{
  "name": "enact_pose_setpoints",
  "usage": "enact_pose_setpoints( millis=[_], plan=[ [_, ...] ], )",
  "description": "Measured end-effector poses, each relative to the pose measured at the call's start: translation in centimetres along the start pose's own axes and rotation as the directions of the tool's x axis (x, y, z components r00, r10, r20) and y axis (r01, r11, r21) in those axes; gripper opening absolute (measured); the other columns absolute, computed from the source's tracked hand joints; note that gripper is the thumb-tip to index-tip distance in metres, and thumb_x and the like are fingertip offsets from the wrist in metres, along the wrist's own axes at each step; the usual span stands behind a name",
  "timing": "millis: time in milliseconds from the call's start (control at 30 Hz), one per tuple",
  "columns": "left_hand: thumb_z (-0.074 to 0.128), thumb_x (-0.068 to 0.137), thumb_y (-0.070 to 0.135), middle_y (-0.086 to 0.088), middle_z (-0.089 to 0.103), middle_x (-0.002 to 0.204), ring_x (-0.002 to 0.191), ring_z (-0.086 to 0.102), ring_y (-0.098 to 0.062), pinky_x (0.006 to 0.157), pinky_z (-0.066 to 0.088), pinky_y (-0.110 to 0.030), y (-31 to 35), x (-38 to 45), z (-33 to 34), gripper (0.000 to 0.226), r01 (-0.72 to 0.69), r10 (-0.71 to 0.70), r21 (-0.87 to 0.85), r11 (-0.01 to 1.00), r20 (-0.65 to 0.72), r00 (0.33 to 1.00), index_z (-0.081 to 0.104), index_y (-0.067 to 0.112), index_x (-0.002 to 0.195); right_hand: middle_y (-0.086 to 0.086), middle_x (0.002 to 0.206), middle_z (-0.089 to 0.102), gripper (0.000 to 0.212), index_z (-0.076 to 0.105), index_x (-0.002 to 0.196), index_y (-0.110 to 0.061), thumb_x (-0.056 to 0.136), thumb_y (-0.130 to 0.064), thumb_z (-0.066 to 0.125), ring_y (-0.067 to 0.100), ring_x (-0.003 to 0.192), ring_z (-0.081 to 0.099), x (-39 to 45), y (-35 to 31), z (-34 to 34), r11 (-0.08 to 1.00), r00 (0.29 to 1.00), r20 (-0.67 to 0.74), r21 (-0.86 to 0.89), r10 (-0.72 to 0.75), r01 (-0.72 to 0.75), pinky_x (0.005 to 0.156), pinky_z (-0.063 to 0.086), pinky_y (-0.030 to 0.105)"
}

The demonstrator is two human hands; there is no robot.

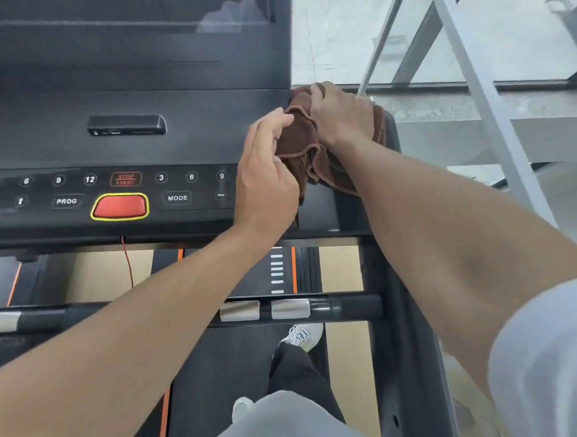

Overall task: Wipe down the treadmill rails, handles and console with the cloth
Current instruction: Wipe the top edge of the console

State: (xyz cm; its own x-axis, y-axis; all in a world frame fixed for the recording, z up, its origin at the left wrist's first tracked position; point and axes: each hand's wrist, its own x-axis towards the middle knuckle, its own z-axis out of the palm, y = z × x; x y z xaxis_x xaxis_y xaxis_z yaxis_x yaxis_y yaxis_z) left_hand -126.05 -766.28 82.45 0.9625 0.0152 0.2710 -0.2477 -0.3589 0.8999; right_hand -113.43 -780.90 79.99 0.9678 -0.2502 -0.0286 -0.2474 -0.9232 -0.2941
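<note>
Grey sleeve (544, 356) and both our bare forearms fill the near view, reaching over the black crossbar handle (349, 306) with its silver grip plates. Our right hand (340, 113) lies on top of the brown cloth (302, 146), fingers curled over it, pressing it onto the right end of the treadmill console (195, 130). Our left hand (267, 173) pinches the cloth's left edge between thumb and fingers, just right of the button row with the red stop key (120, 206)
</note>
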Motion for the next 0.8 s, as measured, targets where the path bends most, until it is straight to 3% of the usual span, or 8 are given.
enact_pose_setpoints(
  millis=[100,167,233,333,433,567,700,800],
  plan=[
    [0.027,0.076,-0.021,-0.004,0.054,0.137,0.133,0.052,-0.015,0.117,0.037,-0.025,0.4,-1.3,-0.9,0.068,0.025,-0.025,-0.008,1.0,-0.02,0.999,0.057,0.004,0.131,0.005,0.146,0.058,0.052,0.042,0.151,-0.028,0.107,-0.039,0.017,0.027,0.14,0.046,-1.8,0.1,0.3,0.995,0.994,0.057,0.036,-0.095,0.093,0.123,0.016,0.051],
    [0.029,0.075,-0.02,-0.005,0.057,0.137,0.134,0.051,-0.013,0.118,0.037,-0.029,0.7,-2.5,-1.5,0.067,0.019,-0.019,-0.008,1.0,-0.044,0.999,0.058,0.007,0.13,-0.003,0.162,0.039,0.052,0.029,0.158,-0.031,0.108,-0.038,0.017,0.019,0.155,0.023,-3.8,0.1,0.5,0.989,0.99,0.065,0.085,-0.127,0.122,0.127,0.001,0.051],
    [0.033,0.075,-0.018,-0.002,0.06,0.135,0.133,0.051,-0.01,0.116,0.036,-0.028,0.9,-3.9,-2.0,0.065,0.027,-0.027,0.0,1.0,-0.086,0.996,0.059,0.012,0.127,-0.007,0.167,0.028,0.053,0.023,0.159,-0.034,0.107,-0.037,0.017,0.015,0.158,0.008,-6.2,0.1,0.7,0.982,0.986,0.066,0.123,-0.153,0.144,0.127,-0.007,0.05],
    [0.036,0.076,-0.015,0.003,0.063,0.131,0.129,0.053,-0.009,0.113,0.036,-0.023,1.2,-6.5,-3.0,0.064,0.084,-0.09,-0.05,0.995,-0.139,0.986,0.057,0.023,0.123,-0.002,0.17,0.022,0.052,0.021,0.161,-0.033,0.109,-0.037,0.017,0.015,0.158,0.005,-10.3,-0.1,0.5,0.972,0.983,0.091,0.188,-0.159,0.14,0.127,-0.01,0.043],
    [0.038,0.078,-0.012,0.004,0.063,0.128,0.127,0.055,-0.009,0.113,0.037,-0.024,1.1,-9.5,-4.1,0.061,0.102,-0.115,-0.095,0.99,-0.148,0.982,0.058,0.021,0.124,0.001,0.165,0.034,0.047,0.033,0.157,-0.038,0.11,-0.04,0.026,0.026,0.157,0.016,-15.0,-0.1,0.5,0.951,0.993,0.064,0.301,-0.102,0.078,0.128,0.007,0.044],
    [0.04,0.081,-0.012,0.006,0.063,0.124,0.124,0.057,-0.006,0.11,0.039,-0.021,1.5,-13.7,-6.1,0.057,0.141,-0.164,-0.161,0.977,-0.143,0.976,0.057,0.026,0.121,0.004,0.148,0.056,0.039,0.048,0.146,-0.041,0.109,-0.041,0.036,0.032,0.147,0.037,-20.7,0.1,0.7,0.914,0.999,0.014,0.403,-0.05,0.041,0.113,0.036,0.044],
    [0.041,0.088,-0.011,0.006,0.065,0.122,0.12,0.058,-0.003,0.106,0.042,-0.017,2.9,-18.1,-8.5,0.051,0.246,-0.261,-0.204,0.948,-0.052,0.964,0.059,0.026,0.119,0.008,0.129,0.069,0.038,0.045,0.146,-0.039,0.11,-0.031,0.035,0.039,0.118,0.062,-26.5,2.1,-1.3,0.992,0.996,-0.044,0.103,-0.074,0.078,0.099,0.048,0.049],
    [0.043,0.089,-0.009,0.005,0.065,0.118,0.114,0.06,-0.004,0.101,0.046,-0.02,3.6,-21.0,-9.0,0.046,0.276,-0.277,-0.201,0.94,0.022,0.96,0.061,0.023,0.116,0.014,0.12,0.071,0.044,0.046,0.147,-0.031,0.107,-0.015,0.042,0.041,0.103,0.067,-30.9,3.6,-3.6,0.992,0.999,0.009,-0.123,-0.036,0.037,0.093,0.051,0.048]
  ],
)
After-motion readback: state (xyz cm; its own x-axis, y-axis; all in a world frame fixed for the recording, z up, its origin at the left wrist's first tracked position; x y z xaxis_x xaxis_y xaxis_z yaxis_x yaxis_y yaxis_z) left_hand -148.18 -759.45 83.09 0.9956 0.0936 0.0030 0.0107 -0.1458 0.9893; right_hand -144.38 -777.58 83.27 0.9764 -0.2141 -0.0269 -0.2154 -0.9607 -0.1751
